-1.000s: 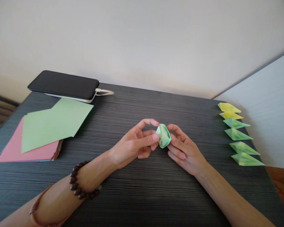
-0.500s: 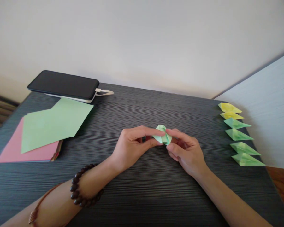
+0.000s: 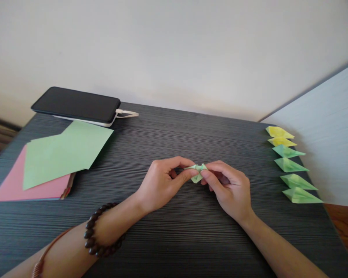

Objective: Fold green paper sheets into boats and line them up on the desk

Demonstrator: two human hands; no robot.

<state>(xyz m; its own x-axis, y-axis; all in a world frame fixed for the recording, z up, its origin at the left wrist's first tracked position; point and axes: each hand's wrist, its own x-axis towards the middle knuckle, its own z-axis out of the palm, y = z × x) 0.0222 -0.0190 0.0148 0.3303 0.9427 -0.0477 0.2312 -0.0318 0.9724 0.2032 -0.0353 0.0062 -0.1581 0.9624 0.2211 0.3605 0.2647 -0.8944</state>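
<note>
A small folded piece of light green origami paper (image 3: 196, 177) is pinched between both hands, just above the dark wood-grain table (image 3: 174, 247). My left hand (image 3: 165, 183) grips its left side with thumb and index finger. On its right side, my right hand (image 3: 230, 189) presses with the thumb in front and the index finger behind. The fingers cover part of the paper, so its full shape is hidden. Along the right table edge stands a row of pointed folded paper pieces, yellow ones (image 3: 280, 132) at the back and green ones (image 3: 301, 195) nearer.
Loose green paper sheets (image 3: 66, 154) lie on a stack topped with pink paper (image 3: 10, 181) at the left. Behind them a black phone (image 3: 77, 104) rests on a white object, with a white cable (image 3: 127, 113) beside it. A wall (image 3: 174, 54) borders the table's back.
The folded green paper has been tilted, so a different side faces me. Both thumbs have shifted onto its front, and the fingers have moved behind it.
</note>
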